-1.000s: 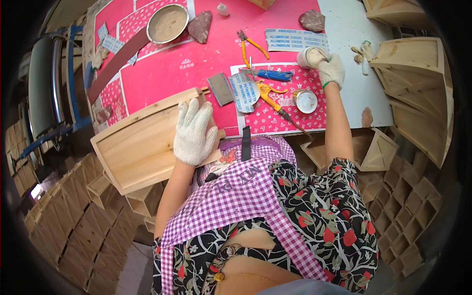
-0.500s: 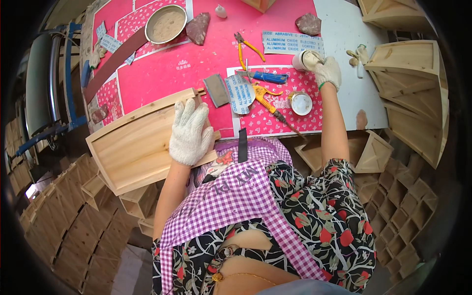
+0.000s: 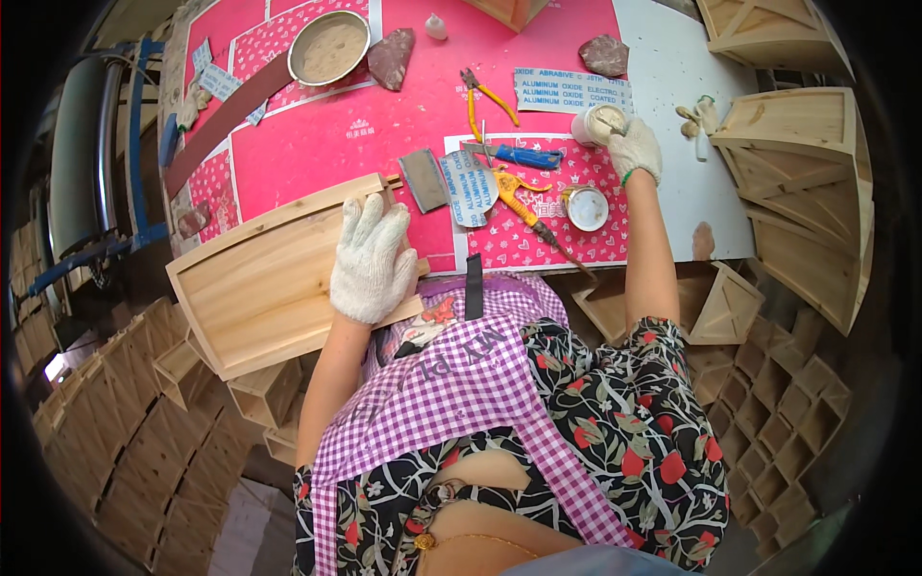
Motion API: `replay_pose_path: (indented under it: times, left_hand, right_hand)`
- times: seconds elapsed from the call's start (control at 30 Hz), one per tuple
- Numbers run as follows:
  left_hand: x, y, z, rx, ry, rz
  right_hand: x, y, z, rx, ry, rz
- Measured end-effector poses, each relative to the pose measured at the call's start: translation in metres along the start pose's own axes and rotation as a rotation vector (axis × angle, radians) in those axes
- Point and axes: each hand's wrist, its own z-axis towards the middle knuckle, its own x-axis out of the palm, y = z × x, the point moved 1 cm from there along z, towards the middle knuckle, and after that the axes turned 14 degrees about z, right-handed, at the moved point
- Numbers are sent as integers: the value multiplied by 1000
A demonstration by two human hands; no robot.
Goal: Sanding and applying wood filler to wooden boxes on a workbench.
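My left hand [image 3: 371, 259], in a white knit glove, lies with its fingers stretched out on the end of a wooden box [image 3: 269, 283], which rests on its side at the table's near edge. My right hand [image 3: 636, 156], gloved as well, is closed beside a white jar [image 3: 587, 126] of pale paste. A thin stick-like tool [image 3: 616, 129] shows between its fingers and the jar's mouth; its full shape is hidden. Nearer to me is a white lid [image 3: 587, 208] with residue inside. A yellow-handled trigger tool [image 3: 519, 197] lies left of the lid.
Yellow-handled pliers [image 3: 476, 101], a blue-handled knife [image 3: 528, 156], a sanding block [image 3: 424, 179] and sandpaper pieces [image 3: 571, 90] lie mid-table. A metal bowl of powder [image 3: 327, 48] stands far left, a stone [image 3: 392, 58] beside it. Wooden crates [image 3: 792, 202] stack at right; more boxes [image 3: 125, 422] fill the floor.
My right hand has shifted slightly down and left beside the jar; the jar's paste now shows more plainly. My left hand stays on the box.
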Motion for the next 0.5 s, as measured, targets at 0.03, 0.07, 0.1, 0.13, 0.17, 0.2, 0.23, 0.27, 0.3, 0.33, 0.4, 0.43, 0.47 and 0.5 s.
replay_pose_path:
  times: [0.03,0.07,0.1,0.13,0.17,0.2,0.23,0.27,0.3,0.33,0.4,0.43,0.47,0.5]
  left_hand:
    - [-2,0,1,5,3,4]
    - [-2,0,0,2,5,5]
    - [-1,1,-2,6,-14,13]
    - [0,3,-3,10,-34,20]
    - [0,4,-2,4,-31,22]
    - [1,5,0,8,-19,5]
    - [1,5,0,12,-3,-12]
    - [0,5,1,5,4,-11]
    - [-2,4,4,10,-28,-27]
    - [-3,5,5,9,-65,-41]
    - [-3,8,2,9,-42,-26]
    - [-9,4,4,-7,-80,-34]
    - [-13,2,5,-27,-119,-35]
    - [-10,2,4,-47,-118,-23]
  right_hand:
    - [0,0,1,-9,-6,13]
    - [0,0,1,-18,-12,25]
    - [0,-1,1,-21,-7,26]
    - [-2,0,-1,-5,-27,58]
    - [-3,1,-2,10,-45,90]
    - [-2,2,0,6,-38,91]
    - [-1,0,0,-8,-50,85]
    - [0,-2,0,-22,-62,80]
    - [2,-7,0,-20,-44,46]
    - [2,-2,-5,-30,-34,45]
    - [-6,11,-23,-167,-115,27]
    - [-8,17,-33,-178,-106,26]
    - [-8,25,-42,-207,-214,-139]
    - [-9,33,-51,-239,-323,-301]
